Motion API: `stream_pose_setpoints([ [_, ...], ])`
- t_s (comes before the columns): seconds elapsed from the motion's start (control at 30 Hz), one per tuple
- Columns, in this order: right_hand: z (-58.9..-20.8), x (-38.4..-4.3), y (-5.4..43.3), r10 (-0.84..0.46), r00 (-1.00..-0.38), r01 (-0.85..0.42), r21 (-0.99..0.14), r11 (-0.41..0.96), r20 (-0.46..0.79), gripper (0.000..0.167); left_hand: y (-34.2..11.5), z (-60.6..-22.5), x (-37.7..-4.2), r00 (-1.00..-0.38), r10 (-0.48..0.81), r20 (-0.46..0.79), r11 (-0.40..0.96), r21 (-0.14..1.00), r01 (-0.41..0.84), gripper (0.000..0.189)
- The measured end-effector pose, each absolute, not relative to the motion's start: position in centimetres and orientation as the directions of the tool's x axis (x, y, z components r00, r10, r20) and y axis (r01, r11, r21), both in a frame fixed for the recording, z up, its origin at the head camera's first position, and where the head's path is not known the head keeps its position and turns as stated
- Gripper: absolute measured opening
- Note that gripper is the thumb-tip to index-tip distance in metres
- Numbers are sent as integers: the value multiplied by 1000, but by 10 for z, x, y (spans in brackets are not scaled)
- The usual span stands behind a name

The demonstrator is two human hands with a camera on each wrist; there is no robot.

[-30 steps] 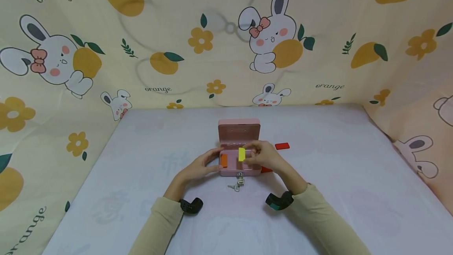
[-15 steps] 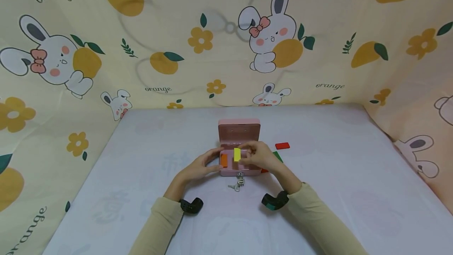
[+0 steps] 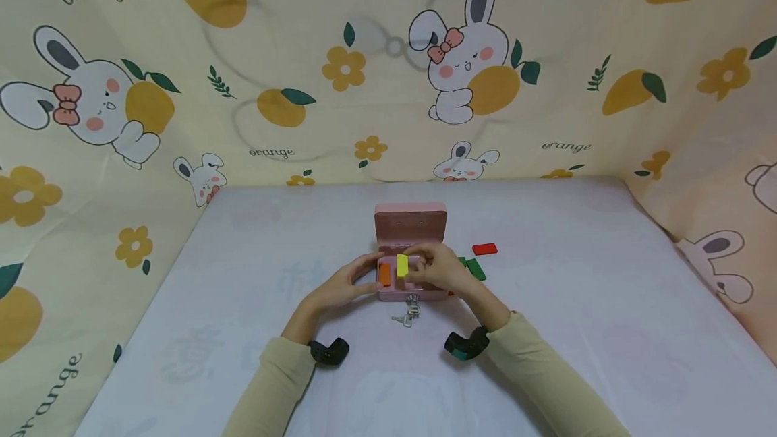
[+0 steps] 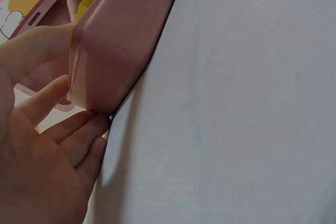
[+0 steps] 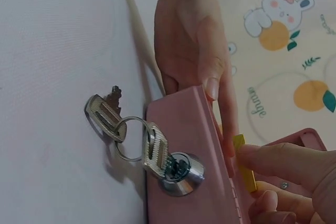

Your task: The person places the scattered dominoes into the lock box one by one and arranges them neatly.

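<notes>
A pink metal cash box (image 3: 394, 295) stands on the table with its lid (image 3: 411, 228) raised. Inside, at the left end, is an orange block (image 3: 385, 274). My right hand (image 3: 442, 268) pinches a yellow block (image 3: 403, 266) upright over the box's inside, to the right of the orange one. In the right wrist view the yellow block (image 5: 245, 167) sits between thumb and fingers. My left hand (image 3: 340, 283) rests against the box's left side, thumb by the rim. Its fairly straight fingers (image 4: 79, 140) touch the lower corner in the left wrist view.
Keys on a ring (image 5: 105, 116) hang from the lock (image 5: 184, 174) at the box's front. Right of the box lie green blocks (image 3: 476, 270) and a red block (image 3: 485, 249). Another red piece is mostly hidden behind my right hand. A printed cloth (image 3: 394, 86) hangs behind the table.
My right hand has moved left with the yellow block, towards the orange one. Green blocks beside the box have come into sight. The left hand has stayed in place.
</notes>
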State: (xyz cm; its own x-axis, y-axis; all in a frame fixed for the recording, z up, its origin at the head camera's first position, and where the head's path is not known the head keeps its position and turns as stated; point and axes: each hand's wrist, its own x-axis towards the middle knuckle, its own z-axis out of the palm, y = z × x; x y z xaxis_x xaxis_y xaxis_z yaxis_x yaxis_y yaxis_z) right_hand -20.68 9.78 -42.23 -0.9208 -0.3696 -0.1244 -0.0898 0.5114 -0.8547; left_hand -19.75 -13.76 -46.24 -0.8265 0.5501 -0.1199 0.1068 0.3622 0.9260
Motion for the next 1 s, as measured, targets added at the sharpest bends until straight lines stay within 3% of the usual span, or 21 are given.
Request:
stream_pose_setpoints([
  [0.33, -431, -208, 90, -398, -911, -108, -868, 485, -109, 40, -138, -463, -198, -821, 555, -131, 353, 931, 91, 65],
  [1.0, -440, -207, 80, -373, -919, -115, -819, 562, -126, 42, -138, -463, -199, -820, 561, -114, 341, 935, 102, 65],
])
